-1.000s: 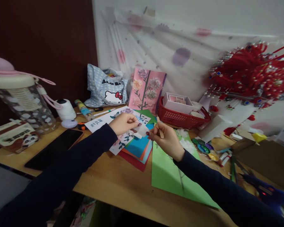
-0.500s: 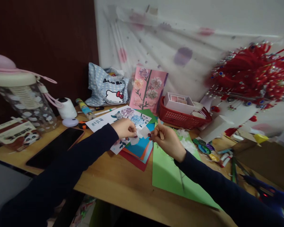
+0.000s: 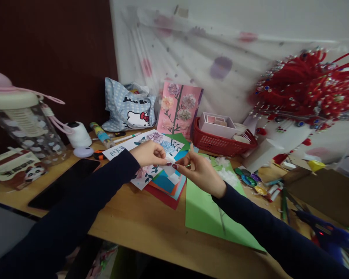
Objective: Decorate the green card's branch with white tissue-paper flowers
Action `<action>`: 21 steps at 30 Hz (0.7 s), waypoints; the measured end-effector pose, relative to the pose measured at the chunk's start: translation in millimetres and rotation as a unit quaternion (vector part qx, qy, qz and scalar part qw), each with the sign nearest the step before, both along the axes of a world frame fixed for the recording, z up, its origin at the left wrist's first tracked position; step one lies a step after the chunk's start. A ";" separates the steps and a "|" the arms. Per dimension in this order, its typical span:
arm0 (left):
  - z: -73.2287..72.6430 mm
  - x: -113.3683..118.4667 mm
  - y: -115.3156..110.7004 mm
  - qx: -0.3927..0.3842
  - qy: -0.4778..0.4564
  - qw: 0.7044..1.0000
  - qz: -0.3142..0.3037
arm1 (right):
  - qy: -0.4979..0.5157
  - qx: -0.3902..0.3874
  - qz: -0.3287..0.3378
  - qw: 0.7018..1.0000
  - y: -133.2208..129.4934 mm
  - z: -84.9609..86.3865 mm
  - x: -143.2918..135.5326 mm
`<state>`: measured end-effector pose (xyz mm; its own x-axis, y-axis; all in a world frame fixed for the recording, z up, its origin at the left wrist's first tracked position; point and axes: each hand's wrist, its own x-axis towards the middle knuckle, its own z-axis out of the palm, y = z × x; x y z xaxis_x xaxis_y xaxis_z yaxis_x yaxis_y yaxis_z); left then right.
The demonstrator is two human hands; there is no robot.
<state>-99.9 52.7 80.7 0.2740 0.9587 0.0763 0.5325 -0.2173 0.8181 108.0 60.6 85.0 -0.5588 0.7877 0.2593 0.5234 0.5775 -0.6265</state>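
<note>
Pinched in the fingertips of my left hand (image 3: 149, 154) is a small crumpled piece of white tissue paper (image 3: 170, 159). My right hand (image 3: 202, 170) is closed, with a short flat wooden stick (image 3: 192, 149) held in its fingers. Its thumb and fingertip meet at the tissue, close to my left fingertips. Both hands are above a stack of coloured paper (image 3: 163, 181), on which a white scrap (image 3: 173, 178) shows just below the fingers. A green sheet (image 3: 203, 209) with a drawn stem and white tissue tufts (image 3: 229, 177) lies under my right forearm.
A white flower picture (image 3: 125, 151) and a phone (image 3: 64, 182) lie to the left, near a bottle (image 3: 26, 124). Behind stand a pink flower card (image 3: 174, 108) and a red basket (image 3: 221, 144). Paint pots (image 3: 251, 180) and a blue glue gun (image 3: 322, 228) are right.
My two hands have come together, so the fingertips now nearly touch at the tissue. A white scrap now shows on the blue paper below them. The view has shifted slightly.
</note>
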 end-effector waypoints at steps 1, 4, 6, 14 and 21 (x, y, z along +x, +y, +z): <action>0.2 0.9 -0.2 0.000 -0.006 1.000 -0.006 | 0.014 -0.010 0.009 1.000 -0.4 0.7 -1.8; 0.6 3.3 -1.1 0.005 -0.022 1.000 -0.004 | 0.054 -0.050 0.021 0.997 0.8 -2.3 -5.3; 0.8 3.8 -1.1 0.006 -0.033 0.999 0.006 | 0.081 -0.082 0.025 0.993 2.6 -6.1 -5.2; 3.2 3.6 0.6 -0.034 -0.078 0.996 0.018 | 0.111 -0.102 0.028 0.988 8.1 -8.9 1.9; 5.2 -0.4 0.5 -0.030 -0.096 0.994 0.034 | 0.113 -0.119 0.019 0.986 6.7 -8.5 4.2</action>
